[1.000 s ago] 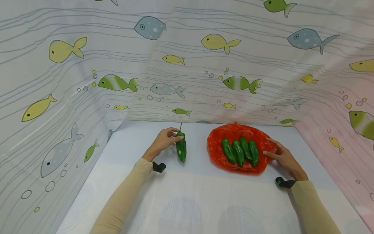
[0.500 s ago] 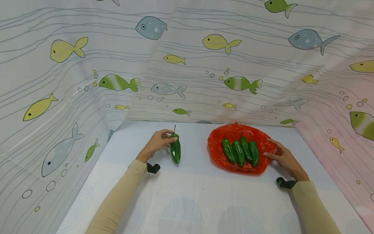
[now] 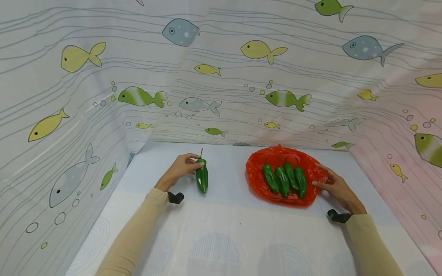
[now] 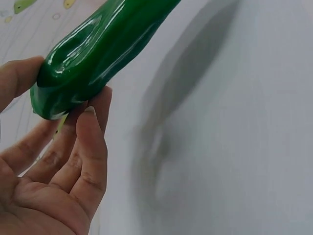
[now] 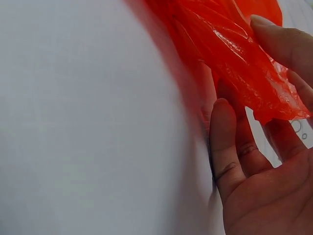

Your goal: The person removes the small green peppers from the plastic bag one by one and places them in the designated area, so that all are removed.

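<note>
My left hand (image 3: 179,168) pinches a glossy green pepper (image 3: 202,180) near its stem end, thumb on one side and fingertips on the other. The pepper hangs tip down, left of the red bag, and the left wrist view shows its shadow on the white cloth beside it. At the right, a crumpled red plastic bag (image 3: 255,180) lies spread out with several green peppers (image 3: 282,180) side by side on it. My right hand (image 3: 340,191) holds the bag's right edge, the thumb (image 5: 279,41) over the plastic and the fingers (image 5: 225,127) under it.
A white cloth (image 3: 221,222) with pale arc patterns covers the table. Behind it and along both sides hang sheets (image 3: 221,84) printed with fish. A small dark wrist device (image 3: 176,197) sits at the left wrist, another dark wrist device (image 3: 338,216) at the right.
My left hand has moved left and slightly down with the pepper, away from the red bag. The right hand and the bag stay in place.
</note>
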`<state>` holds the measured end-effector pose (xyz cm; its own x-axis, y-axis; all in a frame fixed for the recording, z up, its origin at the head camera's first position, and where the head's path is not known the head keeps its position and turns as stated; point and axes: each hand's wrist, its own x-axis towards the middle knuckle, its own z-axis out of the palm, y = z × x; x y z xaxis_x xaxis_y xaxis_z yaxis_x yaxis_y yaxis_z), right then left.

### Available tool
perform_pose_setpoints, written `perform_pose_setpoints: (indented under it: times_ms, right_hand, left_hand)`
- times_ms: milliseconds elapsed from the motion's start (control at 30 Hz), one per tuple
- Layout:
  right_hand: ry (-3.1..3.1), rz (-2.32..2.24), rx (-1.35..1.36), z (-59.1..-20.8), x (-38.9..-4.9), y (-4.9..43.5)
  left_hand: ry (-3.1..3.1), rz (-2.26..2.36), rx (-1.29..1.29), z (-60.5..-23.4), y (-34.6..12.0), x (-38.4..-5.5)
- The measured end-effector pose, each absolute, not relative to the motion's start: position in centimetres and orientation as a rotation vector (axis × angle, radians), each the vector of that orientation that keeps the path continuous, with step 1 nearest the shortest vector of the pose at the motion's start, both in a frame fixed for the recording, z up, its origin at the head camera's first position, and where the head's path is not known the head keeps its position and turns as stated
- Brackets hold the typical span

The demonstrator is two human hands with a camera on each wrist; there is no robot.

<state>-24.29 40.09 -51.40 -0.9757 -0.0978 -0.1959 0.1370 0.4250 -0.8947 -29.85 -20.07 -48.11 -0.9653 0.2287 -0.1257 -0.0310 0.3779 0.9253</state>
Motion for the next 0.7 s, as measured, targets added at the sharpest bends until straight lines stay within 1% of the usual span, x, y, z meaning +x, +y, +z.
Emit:
perform_pose_setpoints:
  times_ms: [700]
  right_hand:
    - [2.475,-1.587,0.007,-51.5,-24.3,40.2]
  left_hand:
    - [2.423,1.625,0.106,-49.0,-23.5,-30.4]
